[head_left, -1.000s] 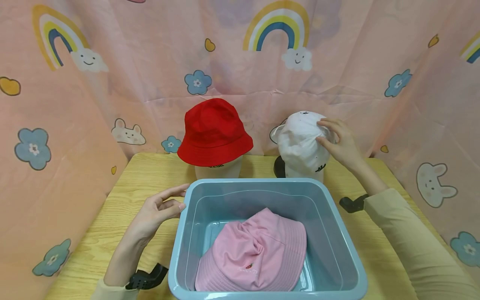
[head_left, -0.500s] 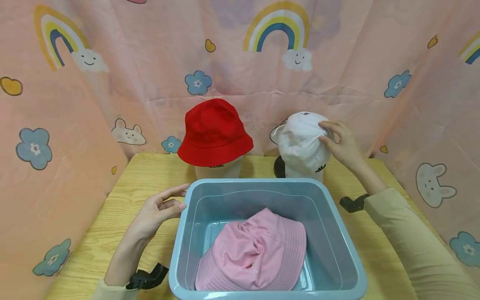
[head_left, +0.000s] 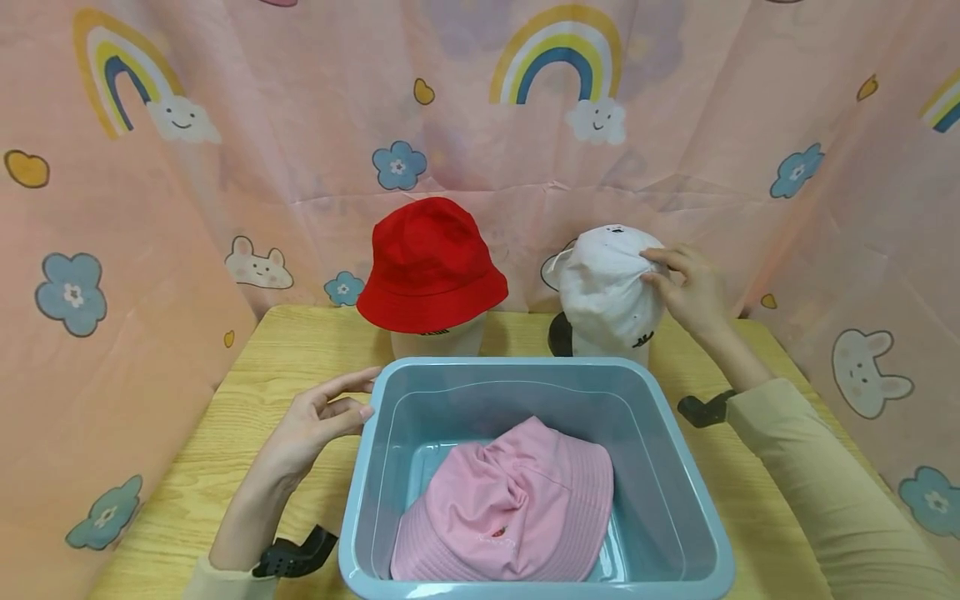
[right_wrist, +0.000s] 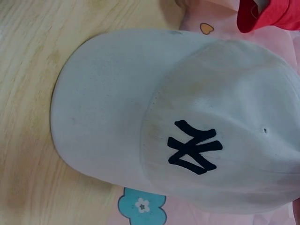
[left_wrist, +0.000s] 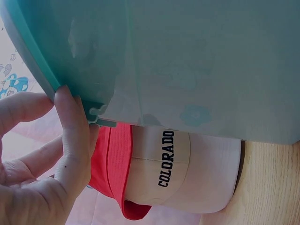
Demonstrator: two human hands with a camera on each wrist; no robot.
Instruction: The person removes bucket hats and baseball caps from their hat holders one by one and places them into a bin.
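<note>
A white baseball cap point(head_left: 607, 292) with a dark NY emblem point(right_wrist: 194, 147) stands at the back right. My right hand point(head_left: 693, 292) pinches the side of its crown between fingers and thumb; in the right wrist view the hand is almost wholly out of frame. My left hand point(head_left: 300, 429) touches the left rim of a blue plastic basin point(head_left: 652, 417), thumb below and forefinger above. Fingertips point(left_wrist: 68, 93) rest against the rim in the left wrist view. Inside the basin lies a pink bucket hat point(head_left: 517, 508), its crown crumpled.
Behind the basin, a red bucket hat point(head_left: 432, 267) sits over a cream cap point(left_wrist: 161, 164) lettered COLORADO. Something round and black point(head_left: 558, 335) shows beside the white cap. The wooden table point(head_left: 262, 350) ends against a pink patterned cloth point(head_left: 315, 142).
My right hand has shifted slightly right and down along with the white cap's crown. The loop at the cap's left edge looks narrower. My left hand stays at the basin rim.
</note>
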